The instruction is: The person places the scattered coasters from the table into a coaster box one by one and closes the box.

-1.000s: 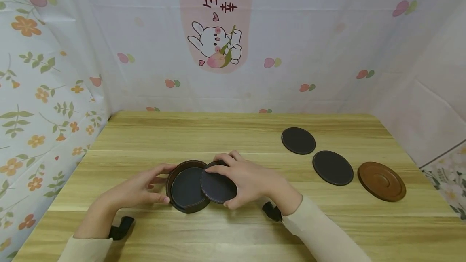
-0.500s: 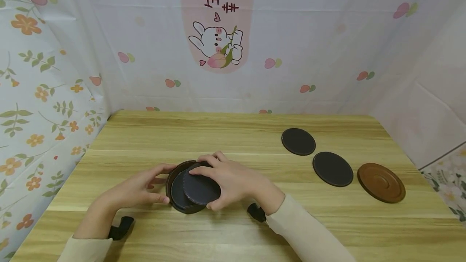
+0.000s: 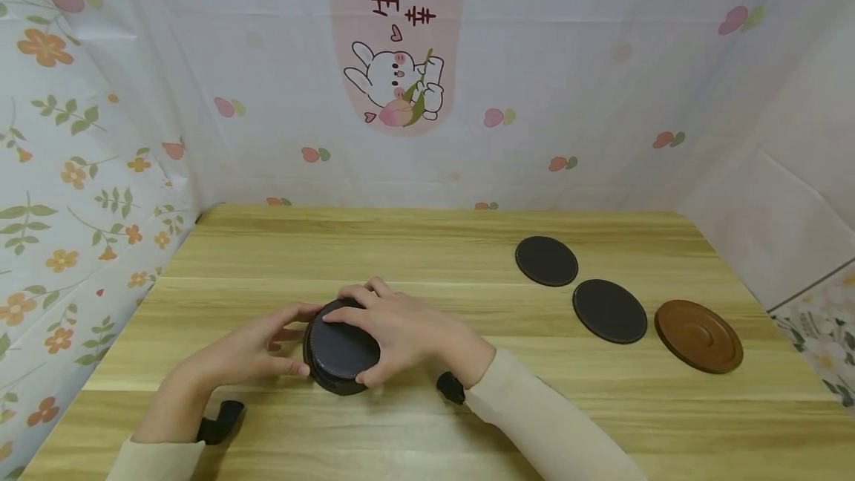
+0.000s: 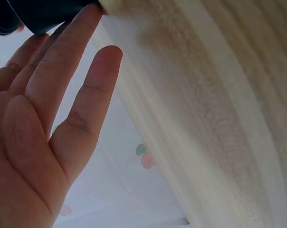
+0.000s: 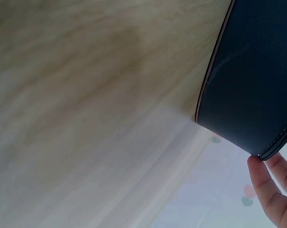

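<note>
A dark, stitched round coaster (image 3: 344, 353) lies tilted over the mouth of a low round coaster holder (image 3: 336, 387), covering most of it. My right hand (image 3: 407, 332) pinches that coaster by its edge, thumb at the near side and fingers at the far side. On the holder's left, my left hand (image 3: 250, 353) has its fingers extended against the wall. In the left wrist view, straight fingertips touch the dark holder (image 4: 55, 14). The right wrist view shows the holder's outer wall (image 5: 250, 80) up close, with fingers (image 5: 267, 190) at its rim. The holder's inside is hidden.
Two dark coasters (image 3: 546, 261) (image 3: 610, 311) lie flat at the right of the wooden table (image 3: 427, 429). Beside them is a brown round lid-like disc (image 3: 698, 336). Black wrist mounts (image 3: 222, 423) hang under both wrists. Patterned cloth (image 3: 568, 95) surrounds the table's back and sides.
My right hand has carried the coaster leftward, from the holder's right edge to over its mouth. My left hand has stayed at the holder's left side.
</note>
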`<act>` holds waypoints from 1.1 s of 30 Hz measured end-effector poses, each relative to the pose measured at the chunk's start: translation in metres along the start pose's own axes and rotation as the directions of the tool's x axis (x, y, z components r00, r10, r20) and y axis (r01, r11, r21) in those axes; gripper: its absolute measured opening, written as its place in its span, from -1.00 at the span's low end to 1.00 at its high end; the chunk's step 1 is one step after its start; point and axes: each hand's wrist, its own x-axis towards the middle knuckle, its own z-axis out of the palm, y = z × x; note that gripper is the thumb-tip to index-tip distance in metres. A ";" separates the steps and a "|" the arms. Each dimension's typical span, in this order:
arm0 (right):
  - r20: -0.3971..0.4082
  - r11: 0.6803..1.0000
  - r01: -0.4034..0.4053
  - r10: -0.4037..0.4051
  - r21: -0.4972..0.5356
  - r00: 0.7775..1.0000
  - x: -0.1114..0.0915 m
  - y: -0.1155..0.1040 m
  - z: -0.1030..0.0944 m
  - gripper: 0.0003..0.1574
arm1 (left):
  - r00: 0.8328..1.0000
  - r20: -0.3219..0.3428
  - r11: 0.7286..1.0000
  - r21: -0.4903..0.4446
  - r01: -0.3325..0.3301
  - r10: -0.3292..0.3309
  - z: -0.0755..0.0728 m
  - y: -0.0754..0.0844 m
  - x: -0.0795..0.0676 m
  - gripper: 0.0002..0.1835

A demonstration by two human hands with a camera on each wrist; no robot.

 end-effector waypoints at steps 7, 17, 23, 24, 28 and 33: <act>0.010 1.000 -0.001 0.001 -0.015 1.000 0.005 -0.002 0.001 0.07 | 1.000 0.006 1.000 -0.001 0.008 -0.008 -0.001 0.002 0.001 -0.15; 0.038 1.000 -0.008 0.008 -0.010 0.999 0.009 0.000 0.002 0.04 | 1.000 0.016 1.000 -0.002 0.008 -0.008 -0.001 0.002 0.001 -0.14; 0.018 1.000 0.005 -0.006 0.019 1.000 0.007 0.002 0.001 0.03 | 1.000 0.011 1.000 -0.002 -0.002 0.002 0.000 0.002 0.001 -0.15; 0.012 1.000 0.010 -0.010 0.028 1.000 0.006 0.003 0.001 0.03 | 1.000 0.008 1.000 -0.001 -0.003 0.003 0.000 0.002 0.001 -0.15; -0.008 0.997 0.014 -0.014 0.077 1.000 0.003 0.008 0.002 -0.01 | 1.000 0.001 1.000 0.001 -0.005 0.005 0.000 0.002 0.001 -0.16; -0.019 0.995 -0.025 0.027 0.098 0.999 -0.006 0.018 0.002 -0.05 | 1.000 0.010 1.000 -0.014 -0.006 0.006 0.000 0.001 0.001 -0.16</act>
